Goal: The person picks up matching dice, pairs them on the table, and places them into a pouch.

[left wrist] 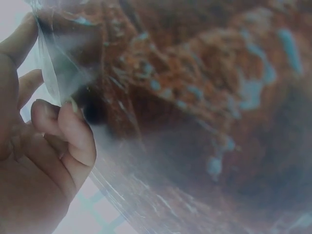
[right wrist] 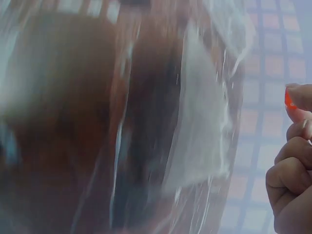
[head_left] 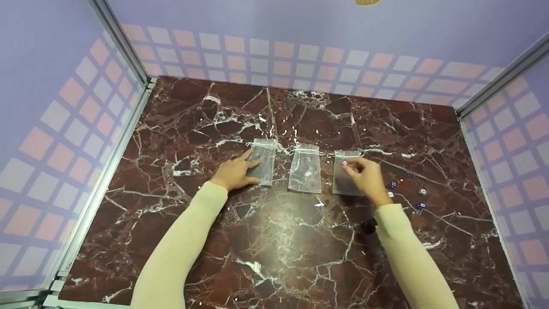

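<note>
Three sheer white drawstring pouches lie in a row on the dark red marbled table. My left hand (head_left: 235, 172) rests at the left pouch (head_left: 265, 165), its fingers spread over the near side; in the left wrist view some fingers (left wrist: 78, 141) look bent. Over the right pouch (head_left: 346, 184), my right hand (head_left: 366, 177) pinches a small red die (right wrist: 290, 100) between thumb and fingertips. Between them lies the middle pouch (head_left: 305, 171), with no hand on it.
Right of my right hand lie a red die (head_left: 400, 181), a purple one (head_left: 392, 185), a pale one (head_left: 390, 195), a clear one (head_left: 422, 192) and a blue one (head_left: 421, 206). Patterned lilac walls with metal rails (head_left: 128, 128) enclose the table (head_left: 274, 240).
</note>
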Tool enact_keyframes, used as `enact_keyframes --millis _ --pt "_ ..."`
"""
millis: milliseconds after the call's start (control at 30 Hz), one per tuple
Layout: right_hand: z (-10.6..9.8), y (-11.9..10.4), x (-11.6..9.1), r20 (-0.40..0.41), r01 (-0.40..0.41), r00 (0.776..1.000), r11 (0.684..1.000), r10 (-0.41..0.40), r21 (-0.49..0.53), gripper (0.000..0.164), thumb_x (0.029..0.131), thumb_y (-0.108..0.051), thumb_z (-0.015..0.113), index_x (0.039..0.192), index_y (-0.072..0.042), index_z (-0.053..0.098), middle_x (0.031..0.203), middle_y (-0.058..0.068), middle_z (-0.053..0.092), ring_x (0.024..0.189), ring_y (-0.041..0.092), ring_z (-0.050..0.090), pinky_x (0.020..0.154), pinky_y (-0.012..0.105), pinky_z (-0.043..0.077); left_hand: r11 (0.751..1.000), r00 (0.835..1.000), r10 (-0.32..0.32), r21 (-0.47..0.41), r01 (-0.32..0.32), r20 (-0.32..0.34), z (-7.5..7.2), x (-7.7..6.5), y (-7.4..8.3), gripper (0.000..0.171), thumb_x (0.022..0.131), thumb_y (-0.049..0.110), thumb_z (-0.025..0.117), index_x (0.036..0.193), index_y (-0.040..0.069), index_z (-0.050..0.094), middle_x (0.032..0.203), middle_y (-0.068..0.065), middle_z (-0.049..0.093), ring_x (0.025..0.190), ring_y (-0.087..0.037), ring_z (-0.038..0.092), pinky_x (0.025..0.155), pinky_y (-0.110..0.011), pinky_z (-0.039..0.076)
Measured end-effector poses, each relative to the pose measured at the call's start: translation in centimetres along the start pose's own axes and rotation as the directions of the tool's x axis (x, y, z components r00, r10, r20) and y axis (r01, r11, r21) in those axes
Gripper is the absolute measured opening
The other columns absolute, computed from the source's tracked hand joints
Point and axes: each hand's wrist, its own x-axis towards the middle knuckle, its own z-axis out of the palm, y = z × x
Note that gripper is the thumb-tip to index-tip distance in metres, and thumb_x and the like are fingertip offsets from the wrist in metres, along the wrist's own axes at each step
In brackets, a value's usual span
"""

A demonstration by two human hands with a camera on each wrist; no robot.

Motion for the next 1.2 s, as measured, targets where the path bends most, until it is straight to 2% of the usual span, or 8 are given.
enact_keyframes --millis 233,367,467,533,633,767,900,1200 --pt "3.6 -2.8 -1.4 0.164 0.039 0.986 0.999 -0.042 0.019 0.013 0.082 -0.004 0.079 0.094 0.0 0.074 0.067 0.002 0.062 0.055 0.012 0.048 0.047 0.02 0.04 1.0 1.0 -0.016 0.001 0.016 -0.012 0.3 0.1 0.3 0.074 0.085 0.055 0.07 0.148 0.026 0.046 0.163 -0.009 0.02 0.111 -0.044 0.059 0.083 -0.054 0.053" --pt "6.2 -4.1 -3.2 0.288 0.057 0.955 0.998 -0.065 0.035 0.012 0.085 -0.008 0.078 0.095 -0.003 0.074 0.073 0.0 0.066 0.055 0.01 0.051 0.046 0.022 0.044 1.0 1.0 0.0 -0.01 0.0 0.005 0.7 -0.1 0.4 0.075 0.086 0.056 0.069 0.15 0.025 0.044 0.163 -0.009 0.018 0.111 -0.043 0.06 0.084 -0.053 0.053" --pt "8.1 -5.2 -4.2 0.368 0.076 0.927 0.997 -0.075 0.011 0.015 0.086 -0.015 0.077 0.098 -0.005 0.075 0.073 -0.003 0.064 0.056 0.008 0.052 0.049 0.023 0.046 1.0 1.0 -0.016 0.005 0.016 0.019 0.9 -0.3 0.3 0.075 0.086 0.057 0.069 0.15 0.027 0.043 0.163 -0.009 0.018 0.109 -0.043 0.06 0.085 -0.053 0.053" --pt "9.2 -5.8 -4.6 0.381 0.097 0.921 0.995 -0.083 -0.016 0.017 0.086 -0.018 0.077 0.098 -0.006 0.075 0.072 -0.004 0.063 0.057 0.008 0.051 0.05 0.025 0.046 1.0 1.0 -0.024 0.015 0.024 0.008 0.8 -0.3 0.2 0.075 0.085 0.057 0.069 0.149 0.027 0.044 0.163 -0.009 0.019 0.111 -0.043 0.06 0.086 -0.053 0.052" --pt "10.5 -6.4 -4.7 0.373 0.119 0.923 0.992 -0.098 -0.035 0.015 0.085 -0.018 0.078 0.096 -0.008 0.076 0.069 -0.005 0.062 0.056 0.007 0.049 0.051 0.026 0.044 1.0 1.0 -0.027 0.011 0.028 -0.004 0.5 -0.2 0.0 0.074 0.086 0.056 0.069 0.149 0.026 0.045 0.163 -0.008 0.019 0.112 -0.043 0.059 0.085 -0.053 0.053" --pt "11.8 -6.8 -5.0 0.396 0.121 0.912 0.993 -0.108 -0.007 0.013 0.086 -0.017 0.077 0.094 -0.007 0.075 0.071 -0.005 0.063 0.058 0.006 0.05 0.052 0.025 0.044 0.999 1.0 -0.029 0.014 0.029 -0.003 0.3 0.2 -0.1 0.073 0.086 0.056 0.069 0.149 0.027 0.045 0.163 -0.007 0.019 0.118 -0.043 0.056 0.086 -0.054 0.052" --pt "12.3 -6.9 -5.1 0.409 0.13 0.905 0.991 -0.12 0.002 0.013 0.086 -0.016 0.077 0.094 -0.005 0.075 0.071 -0.004 0.062 0.06 0.007 0.05 0.055 0.026 0.046 1.0 1.0 -0.028 0.004 0.028 -0.007 0.3 0.4 -0.1 0.075 0.086 0.056 0.069 0.15 0.028 0.044 0.163 -0.006 0.018 0.121 -0.045 0.053 0.09 -0.055 0.05" --pt "12.5 -7.1 -5.2 0.438 0.12 0.894 0.992 -0.093 -0.033 0.017 0.087 -0.02 0.077 0.099 -0.008 0.075 0.071 -0.006 0.06 0.06 0.008 0.05 0.056 0.028 0.046 0.999 0.999 -0.03 -0.037 0.03 -0.013 0.5 0.0 -0.2 0.074 0.085 0.054 0.071 0.149 0.026 0.045 0.163 -0.008 0.018 0.115 -0.047 0.056 0.089 -0.055 0.051"
